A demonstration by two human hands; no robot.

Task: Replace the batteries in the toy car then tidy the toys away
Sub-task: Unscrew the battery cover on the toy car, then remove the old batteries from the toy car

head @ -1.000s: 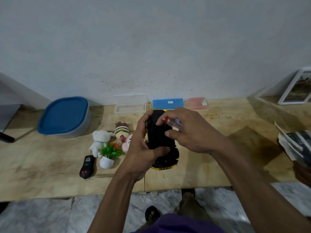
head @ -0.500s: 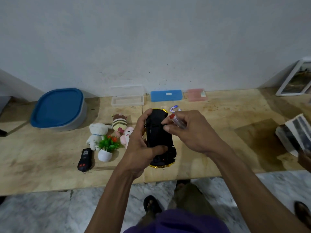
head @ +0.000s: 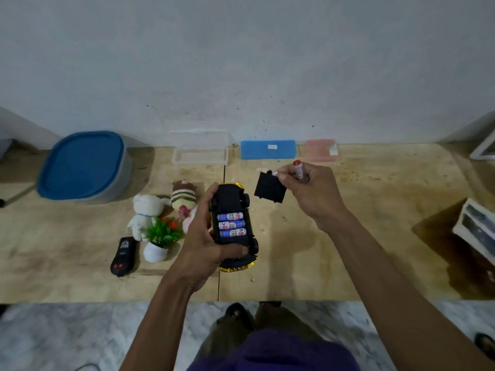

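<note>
My left hand (head: 206, 236) grips the black and gold toy car (head: 234, 228) upside down above the wooden table (head: 348, 236). Its battery bay lies uncovered, with three blue and white batteries (head: 231, 224) side by side inside. My right hand (head: 310, 191) holds the black battery cover (head: 270, 188) by its corner, up and to the right of the car. The same hand also holds a small screwdriver with a red-tipped clear handle (head: 298, 171).
Left of the car lie a white plush bear (head: 146, 212), a striped plush (head: 183, 198), a small potted plant (head: 160, 241) and a black remote (head: 123, 257). A blue-lidded bin (head: 80, 167), a clear case (head: 199, 155), a blue case (head: 267, 149) and a pink case (head: 322, 149) line the wall.
My right hand has lifted the battery cover off the car and moved it up to the right, which exposes the three batteries. My left hand still holds the car.
</note>
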